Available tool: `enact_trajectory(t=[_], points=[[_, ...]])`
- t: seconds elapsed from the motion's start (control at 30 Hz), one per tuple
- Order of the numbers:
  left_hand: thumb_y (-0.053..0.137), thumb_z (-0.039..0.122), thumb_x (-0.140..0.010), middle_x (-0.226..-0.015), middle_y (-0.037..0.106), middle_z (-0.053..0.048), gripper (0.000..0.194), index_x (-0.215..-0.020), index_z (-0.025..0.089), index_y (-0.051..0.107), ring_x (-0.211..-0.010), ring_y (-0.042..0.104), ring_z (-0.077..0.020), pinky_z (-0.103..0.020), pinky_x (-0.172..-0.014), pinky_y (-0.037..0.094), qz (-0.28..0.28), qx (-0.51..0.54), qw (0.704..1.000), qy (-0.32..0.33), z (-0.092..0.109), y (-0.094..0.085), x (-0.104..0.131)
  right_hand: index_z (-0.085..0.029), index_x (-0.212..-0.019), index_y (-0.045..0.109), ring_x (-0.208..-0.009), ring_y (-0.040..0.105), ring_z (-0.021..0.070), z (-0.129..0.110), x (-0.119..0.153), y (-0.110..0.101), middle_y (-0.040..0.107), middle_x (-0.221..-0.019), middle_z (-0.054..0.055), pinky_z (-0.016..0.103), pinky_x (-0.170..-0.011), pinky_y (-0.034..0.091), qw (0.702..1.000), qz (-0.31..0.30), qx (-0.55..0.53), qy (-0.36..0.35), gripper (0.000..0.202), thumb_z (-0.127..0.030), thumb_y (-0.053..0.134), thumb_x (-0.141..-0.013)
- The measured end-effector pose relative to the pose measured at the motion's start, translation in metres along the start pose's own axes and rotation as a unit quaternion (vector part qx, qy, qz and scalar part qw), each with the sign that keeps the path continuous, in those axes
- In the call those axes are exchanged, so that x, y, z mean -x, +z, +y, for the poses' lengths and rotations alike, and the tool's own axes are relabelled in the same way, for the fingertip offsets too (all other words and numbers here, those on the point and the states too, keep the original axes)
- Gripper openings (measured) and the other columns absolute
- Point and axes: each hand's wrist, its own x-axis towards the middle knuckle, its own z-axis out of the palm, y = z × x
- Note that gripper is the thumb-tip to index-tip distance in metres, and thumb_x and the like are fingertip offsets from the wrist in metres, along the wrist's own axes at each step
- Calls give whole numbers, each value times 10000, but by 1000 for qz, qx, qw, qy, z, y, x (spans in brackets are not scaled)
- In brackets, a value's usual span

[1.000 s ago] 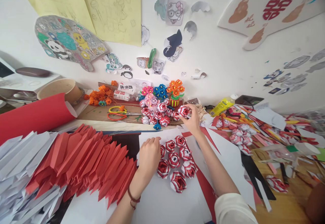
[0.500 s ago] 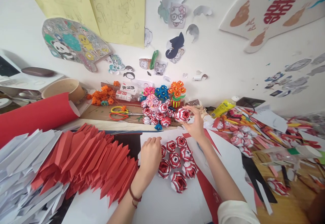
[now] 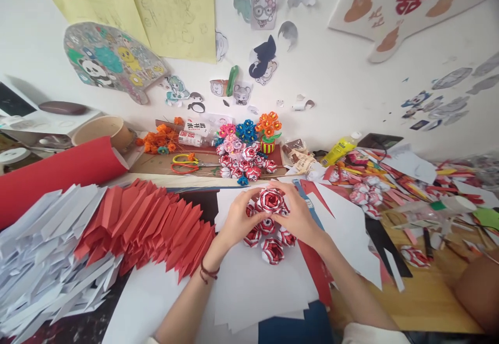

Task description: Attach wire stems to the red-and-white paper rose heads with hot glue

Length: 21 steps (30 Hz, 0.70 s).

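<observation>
A red-and-white paper flower [image 3: 270, 200] is held between both hands, above a group of similar flowers on white sheets. My left hand [image 3: 241, 218] curves round its left side, and my right hand [image 3: 298, 216] grips the right side with thumb and fingers. Below them several more paper flowers [image 3: 273, 250] rest on the white paper [image 3: 261, 292], some partly hidden by the hands. Further back, another cluster of red-and-white flowers [image 3: 245, 166] stands near the wall.
Folded red paper strips [image 3: 144, 224] and white strips [image 3: 50, 245] are piled at left, by a red roll [image 3: 58, 177]. Scissors [image 3: 187, 164] lie behind. Paper scraps [image 3: 413, 177], a yellow bottle [image 3: 341, 149] and a clear bottle [image 3: 432, 211] are at right.
My right hand has brought a paper flower from the back cluster toward me, over the front group. My left hand has risen to meet it and now holds it too. The view has shifted slightly.
</observation>
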Motion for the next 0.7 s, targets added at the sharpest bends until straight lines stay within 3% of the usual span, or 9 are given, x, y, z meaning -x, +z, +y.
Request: enact_trajectory(t=[0.1, 0.2, 0.3, 0.4, 0.53, 0.7], points=[[738, 334, -872, -1193, 697, -81, 582, -1394, 228, 501, -1082, 640, -216, -347, -986, 479, -30, -5, 999, 27, 1, -4, -1, -324, -1382, 434, -1257, 566, 275, 1, 30, -11, 580, -1359, 68, 452, -1062, 479, 996, 49, -7, 69, 669, -252, 752, -797], [609, 268, -957, -1124, 729, -54, 365, -1317, 227, 563, -1013, 666, -187, -330, -952, 487, 29, -54, 998, 14, -3, -6, -3, -291, -1351, 459, -1261, 565, 282, 2, 79, -13, 568, -1376, 97, 448, -1046, 491, 984, 111, -3, 139, 608, -305, 736, -810], [527, 203, -977, -1055, 745, -54, 227, -1176, 205, 634, -969, 676, -194, -338, -914, 490, 90, -90, 992, -12, -10, -4, -3, -266, -1327, 479, -1215, 593, 291, 0, 132, -1, 577, -1362, 111, 442, -962, 536, 974, 121, 7, 191, 559, -326, 706, -820], [503, 148, -958, -1023, 753, -51, 228, -1122, 205, 652, -970, 682, -205, -336, -884, 493, 116, -108, 987, -27, -16, -2, -3, -265, -1344, 464, -1261, 566, 285, -1, 167, 21, 584, -1353, 98, 456, -1007, 512, 969, 104, 19, 223, 506, -312, 650, -877], [499, 114, -939, -1020, 758, -47, 244, -1094, 206, 664, -991, 684, -214, -333, -873, 491, 123, -134, 983, -28, -18, 0, -2, -294, -1375, 465, -1211, 585, 298, -3, 178, 43, 610, -1321, 85, 482, -978, 522, 968, 98, 57, 225, 540, -378, 668, -883], [490, 120, -946, -1020, 758, -50, 237, -1074, 200, 673, -979, 686, -221, -341, -881, 479, 129, -168, 977, -23, -19, -2, -3, -296, -1399, 460, -1279, 542, 320, -8, 180, 46, 567, -1382, 98, 507, -1011, 509, 963, 123, 32, 237, 617, -454, 700, -853]])
